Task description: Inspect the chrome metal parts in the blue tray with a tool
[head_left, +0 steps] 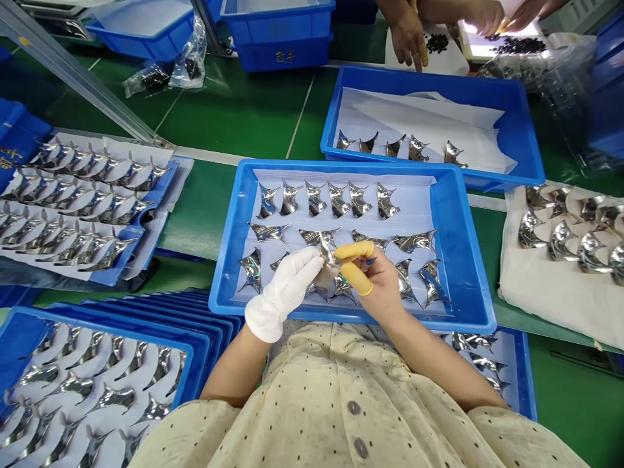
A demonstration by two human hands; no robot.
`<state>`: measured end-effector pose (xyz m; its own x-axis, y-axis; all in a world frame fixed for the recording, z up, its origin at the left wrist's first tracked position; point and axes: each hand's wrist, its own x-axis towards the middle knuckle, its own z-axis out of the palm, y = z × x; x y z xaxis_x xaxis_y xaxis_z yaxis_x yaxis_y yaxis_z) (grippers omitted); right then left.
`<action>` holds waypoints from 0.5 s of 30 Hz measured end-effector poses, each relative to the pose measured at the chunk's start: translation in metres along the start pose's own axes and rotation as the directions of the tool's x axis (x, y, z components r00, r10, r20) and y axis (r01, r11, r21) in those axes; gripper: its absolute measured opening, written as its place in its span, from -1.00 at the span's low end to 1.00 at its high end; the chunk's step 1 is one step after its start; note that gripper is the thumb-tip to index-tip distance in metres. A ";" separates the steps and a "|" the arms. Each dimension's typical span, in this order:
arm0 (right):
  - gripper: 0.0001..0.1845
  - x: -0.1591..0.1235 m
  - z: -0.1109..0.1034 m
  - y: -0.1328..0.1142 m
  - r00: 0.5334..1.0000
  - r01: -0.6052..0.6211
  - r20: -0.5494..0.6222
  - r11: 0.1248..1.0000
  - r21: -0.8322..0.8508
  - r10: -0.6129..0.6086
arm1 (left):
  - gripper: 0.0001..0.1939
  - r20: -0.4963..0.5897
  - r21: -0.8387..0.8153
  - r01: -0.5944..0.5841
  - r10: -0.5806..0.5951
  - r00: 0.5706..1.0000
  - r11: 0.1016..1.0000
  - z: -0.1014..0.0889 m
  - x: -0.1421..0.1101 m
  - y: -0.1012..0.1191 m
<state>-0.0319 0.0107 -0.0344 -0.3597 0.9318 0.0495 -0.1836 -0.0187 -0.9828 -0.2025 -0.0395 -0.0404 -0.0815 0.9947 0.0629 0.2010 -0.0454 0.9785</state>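
Observation:
My left hand (287,289), in a white glove, grips a shiny pointed metal part (327,265) over the near edge of a blue tray (468,260). My right hand (373,283), with yellow finger cots on thumb and forefinger, pinches the same part from the right. The tray is lined with white paper and holds several more of these polished parts (336,198) in rows.
A second blue tray (524,123) with a few parts stands behind. More trays of parts lie at left (88,214), lower left (97,383) and on a white cloth (560,286) at right. Another person's hands (409,36) work at the far edge.

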 end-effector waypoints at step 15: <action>-0.49 0.027 -0.003 0.008 0.858 -0.509 0.213 0.725 0.463 0.467 | -0.68 0.075 -0.303 0.349 -0.343 0.936 0.887 -0.003 -0.007 0.017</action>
<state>-0.0400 0.0364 -0.0414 -0.5890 0.7139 -0.3788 -0.3734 -0.6561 -0.6558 -0.2012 -0.0474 -0.0233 -0.0725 0.9537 -0.2918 -0.1464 0.2792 0.9490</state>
